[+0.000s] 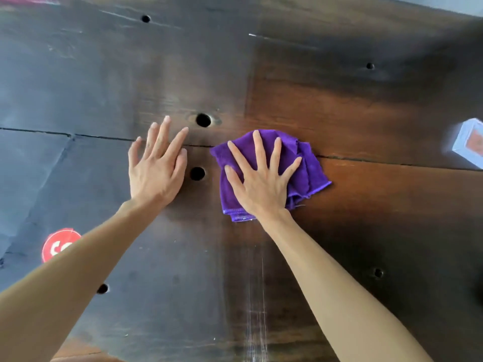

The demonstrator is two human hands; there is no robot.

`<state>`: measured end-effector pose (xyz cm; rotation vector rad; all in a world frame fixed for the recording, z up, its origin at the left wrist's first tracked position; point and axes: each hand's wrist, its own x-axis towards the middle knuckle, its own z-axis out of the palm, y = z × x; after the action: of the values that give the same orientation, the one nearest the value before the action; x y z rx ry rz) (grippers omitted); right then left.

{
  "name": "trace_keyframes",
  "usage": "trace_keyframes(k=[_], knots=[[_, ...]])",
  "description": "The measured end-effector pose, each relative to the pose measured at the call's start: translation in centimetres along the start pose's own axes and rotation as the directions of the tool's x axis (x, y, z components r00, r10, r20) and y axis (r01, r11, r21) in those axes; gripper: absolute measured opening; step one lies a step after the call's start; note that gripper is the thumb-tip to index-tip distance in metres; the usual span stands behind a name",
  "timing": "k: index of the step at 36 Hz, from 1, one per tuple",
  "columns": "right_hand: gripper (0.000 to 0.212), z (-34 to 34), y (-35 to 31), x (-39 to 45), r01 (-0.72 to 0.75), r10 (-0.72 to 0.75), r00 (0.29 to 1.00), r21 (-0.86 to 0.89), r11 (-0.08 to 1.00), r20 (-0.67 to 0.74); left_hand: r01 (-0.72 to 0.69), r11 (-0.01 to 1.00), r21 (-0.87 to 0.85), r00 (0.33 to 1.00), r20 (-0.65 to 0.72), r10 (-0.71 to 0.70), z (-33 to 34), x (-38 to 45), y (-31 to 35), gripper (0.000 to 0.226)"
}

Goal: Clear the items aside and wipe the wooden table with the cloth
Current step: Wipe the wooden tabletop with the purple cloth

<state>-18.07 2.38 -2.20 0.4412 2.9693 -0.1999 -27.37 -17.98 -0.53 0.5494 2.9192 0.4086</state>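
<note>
The dark wooden surface (366, 205) fills nearly the whole view, planked, scuffed and drilled with round holes, with pale wipe streaks running along its near part at about six o'clock. Nearest the person, at eight o'clock, a red round sticker (56, 244) shows from under the left forearm. Further in, the left hand (156, 168) lies flat on bare wood, fingers straight and slightly fanned, holding nothing. Just beside it at three o'clock, apart from it, the right hand (261, 184) presses down with spread, straight fingers on the purple cloth (311, 173), which is bunched and folded under the palm at the middle of the surface, its longer side running roughly from five to eleven o'clock. The right hand is plainly the one on the cloth, so the wiping looks to be its work. Two holes (203, 120) sit between and just beyond the hands and should not snag much. Well apart at three o'clock, a blurred pale blue box (467, 145) lies at the edge, the only item I can see in the way of a rightward sweep.
</note>
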Motion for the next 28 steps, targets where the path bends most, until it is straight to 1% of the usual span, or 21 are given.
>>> trace_keyframes(k=[4, 8, 12, 20, 28], knots=[[0.058, -0.4, -0.3, 5.5, 0.026, -0.027, 0.999, -0.014, 1.0, -0.031, 0.067, 0.989, 0.129, 0.997, 0.032, -0.071, -0.9, 2.1, -4.0, 0.056], [0.058, -1.0, -0.6, 10.7, 0.034, -0.034, 0.999, -0.004, 0.999, -0.043, 0.111, 0.982, 0.152, 0.991, 0.055, -0.121, -0.3, 2.2, -6.2, 0.059], [0.058, -2.0, -0.8, 16.1, 0.013, -0.013, 0.999, 0.004, 1.0, -0.044, 0.103, 0.982, 0.16, 0.994, 0.03, -0.109, 0.0, 2.3, -6.4, 0.056], [0.058, -5.0, -1.0, 29.6, -0.034, 0.035, 0.999, 0.054, 0.998, -0.019, 0.099, 0.984, 0.15, 0.994, 0.028, -0.104, 0.0, 2.5, -6.6, 0.056], [0.061, -7.2, -1.6, 39.3, -0.066, 0.067, 0.997, 0.016, 0.998, -0.023, 0.082, 0.982, 0.17, 0.997, -0.002, -0.083, 0.2, 2.6, -6.8, 0.057]])
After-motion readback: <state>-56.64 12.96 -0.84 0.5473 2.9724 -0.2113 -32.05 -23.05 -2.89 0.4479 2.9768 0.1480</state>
